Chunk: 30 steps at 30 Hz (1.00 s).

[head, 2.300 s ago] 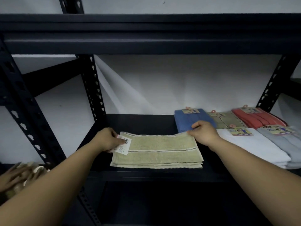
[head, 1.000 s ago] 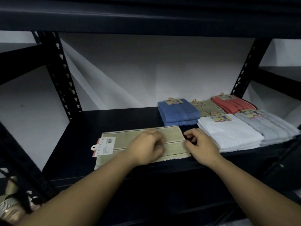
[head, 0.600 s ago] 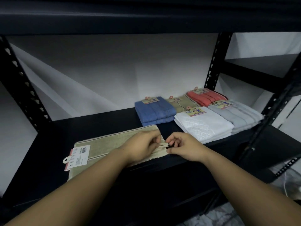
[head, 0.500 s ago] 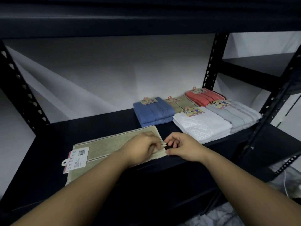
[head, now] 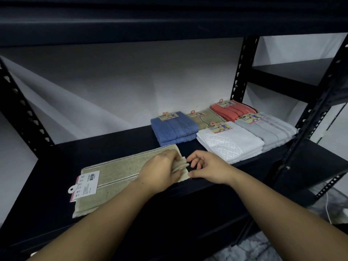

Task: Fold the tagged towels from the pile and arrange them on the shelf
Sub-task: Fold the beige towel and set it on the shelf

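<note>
Shelving of dark metal (head: 116, 147) is bearing everything here, and the long olive-green terry towel with a pale stripe (head: 120, 172) is lying flat along its front part, its long axis running left to right and tilting slightly away toward the right. Beyond the fingers, at the back right, five folded towels are sitting in a tight block: a folded blue towel (head: 174, 128), a folded tan towel (head: 204, 119), a folded coral towel (head: 233, 112), a folded white quilted towel (head: 230, 142) and a folded grey towel (head: 269, 129), each carrying a card.

Nearly the whole olive length is stretching leftward from the fingers, ending at the white barcode tag (head: 84, 183) on the far left end. The left hand (head: 162, 171) is resting on the towel's right end, its fingers curling round and pinching the bunched layers of that short edge. The right hand (head: 209, 169) is hovering just right of the same edge, thumb and fingers loosely curled and apart; whether the thumb tip is touching the near corner cannot be told.

Judging from this, the coming fold is likely carrying the right end leftward toward the tag, and the left hand is the better placed one.
</note>
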Each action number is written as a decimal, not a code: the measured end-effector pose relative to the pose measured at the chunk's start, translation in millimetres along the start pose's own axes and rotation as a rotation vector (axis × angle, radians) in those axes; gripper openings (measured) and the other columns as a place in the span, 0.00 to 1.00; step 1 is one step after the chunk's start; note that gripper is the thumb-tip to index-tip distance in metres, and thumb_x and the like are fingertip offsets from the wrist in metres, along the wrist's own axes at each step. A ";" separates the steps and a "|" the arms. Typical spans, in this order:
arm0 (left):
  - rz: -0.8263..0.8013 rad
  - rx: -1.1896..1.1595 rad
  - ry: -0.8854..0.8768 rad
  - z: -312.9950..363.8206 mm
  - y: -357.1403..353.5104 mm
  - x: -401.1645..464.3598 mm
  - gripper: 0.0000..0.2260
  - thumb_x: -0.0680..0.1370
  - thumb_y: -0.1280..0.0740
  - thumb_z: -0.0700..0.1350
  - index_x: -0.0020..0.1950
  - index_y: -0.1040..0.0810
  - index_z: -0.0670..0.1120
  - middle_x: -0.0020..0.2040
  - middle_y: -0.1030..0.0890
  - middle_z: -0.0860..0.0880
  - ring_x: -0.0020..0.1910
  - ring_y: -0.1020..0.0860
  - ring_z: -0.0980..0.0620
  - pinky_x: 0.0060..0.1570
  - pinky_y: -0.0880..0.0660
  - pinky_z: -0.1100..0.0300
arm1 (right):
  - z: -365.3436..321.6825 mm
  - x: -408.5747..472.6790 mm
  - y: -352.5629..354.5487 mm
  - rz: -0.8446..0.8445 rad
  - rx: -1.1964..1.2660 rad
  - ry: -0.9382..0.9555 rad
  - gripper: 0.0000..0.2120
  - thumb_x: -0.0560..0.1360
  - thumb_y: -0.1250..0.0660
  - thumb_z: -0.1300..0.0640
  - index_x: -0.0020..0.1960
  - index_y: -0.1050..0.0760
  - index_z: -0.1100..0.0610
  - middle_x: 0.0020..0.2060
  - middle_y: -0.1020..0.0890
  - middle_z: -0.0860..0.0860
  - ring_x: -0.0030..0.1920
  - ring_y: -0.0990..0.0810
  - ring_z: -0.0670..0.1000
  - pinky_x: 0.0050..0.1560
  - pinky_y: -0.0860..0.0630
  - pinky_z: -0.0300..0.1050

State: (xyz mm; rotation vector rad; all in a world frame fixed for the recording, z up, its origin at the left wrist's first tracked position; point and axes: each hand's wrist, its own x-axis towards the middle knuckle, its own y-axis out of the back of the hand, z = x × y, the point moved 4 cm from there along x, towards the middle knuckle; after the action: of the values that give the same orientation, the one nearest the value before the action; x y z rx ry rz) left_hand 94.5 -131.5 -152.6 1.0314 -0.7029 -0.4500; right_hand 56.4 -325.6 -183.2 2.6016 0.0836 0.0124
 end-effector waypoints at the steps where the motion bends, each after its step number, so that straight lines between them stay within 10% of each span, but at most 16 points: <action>1: 0.007 -0.014 0.011 -0.6 -0.2 0.0 0.12 0.76 0.27 0.55 0.55 0.25 0.53 0.48 0.25 0.59 0.46 0.24 0.56 0.44 0.29 0.59 | 0.3 -0.1 0.1 -0.002 0.005 -0.001 0.20 0.69 0.18 0.59 0.58 0.19 0.51 0.47 0.19 0.50 0.39 0.25 0.44 0.44 0.26 0.36; 12: -0.047 -0.064 -0.100 0.9 -4.0 -4.8 0.04 0.77 0.29 0.54 0.43 0.20 0.57 0.43 0.26 0.59 0.42 0.27 0.61 0.44 0.23 0.57 | -1.1 0.3 0.3 -0.006 -0.004 -0.017 0.19 0.69 0.18 0.60 0.58 0.19 0.52 0.47 0.19 0.49 0.39 0.25 0.45 0.44 0.25 0.37; 30: -0.054 -0.240 -0.022 2.3 -9.3 -9.3 0.10 0.75 0.24 0.51 0.54 0.19 0.54 0.44 0.20 0.58 0.44 0.22 0.61 0.45 0.24 0.64 | -8.6 -3.0 1.4 -0.046 -0.025 -0.017 0.16 0.72 0.20 0.59 0.58 0.17 0.52 0.52 0.17 0.55 0.39 0.25 0.43 0.43 0.25 0.34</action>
State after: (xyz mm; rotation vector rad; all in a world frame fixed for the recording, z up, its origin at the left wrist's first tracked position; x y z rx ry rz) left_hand 86.2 -131.2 -163.0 0.8219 -0.6248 -0.5789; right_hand 53.3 -322.5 -175.1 2.5733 0.1357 -0.0246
